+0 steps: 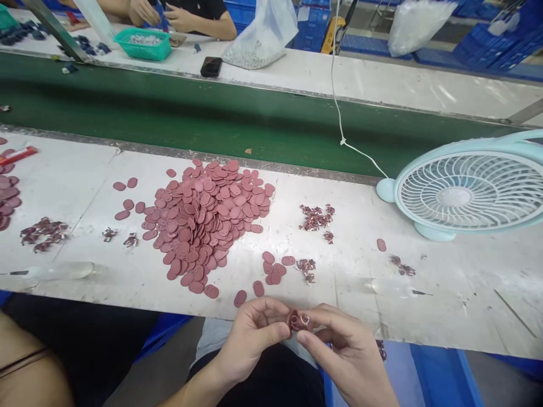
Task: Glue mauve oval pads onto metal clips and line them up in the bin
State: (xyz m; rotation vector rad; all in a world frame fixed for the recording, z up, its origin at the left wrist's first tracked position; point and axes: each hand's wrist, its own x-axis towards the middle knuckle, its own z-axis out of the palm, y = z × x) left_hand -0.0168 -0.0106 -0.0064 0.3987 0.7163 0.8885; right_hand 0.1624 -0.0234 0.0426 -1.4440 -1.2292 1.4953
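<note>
Well, our left hand (261, 333): thumb and fingertips are closed on the left side of a small dark-red piece (298, 322), presumably to steady it.
Our right hand (345, 345): thumb and forefinger pinch the right side of that same piece, so both hands meet on it; the grip looks light, as suits something so little.
Dark-red piece: we have it at the near edge of the white table (360, 217), close to our body, probably where it is easiest to see. A pale curl shows on it; fingers cover the rest, and we cannot tell whether it is one part or several.
Oval pile (212, 209): heaped ahead and to our left, likely so the left hand has the shorter reach.
Loose ovals (275, 274): scattered between the heap and us, perhaps drawn out for easy picking.
Curled bits (316, 217): in small clumps right of the ovals, apart from them, which seems to stop the two mixing.
Clear bottle (394, 287): lying on its side near our right hand, thin dark tip pointing away to the right.
Fan (456, 195): set well to the right, probably to leave the middle free.
</note>
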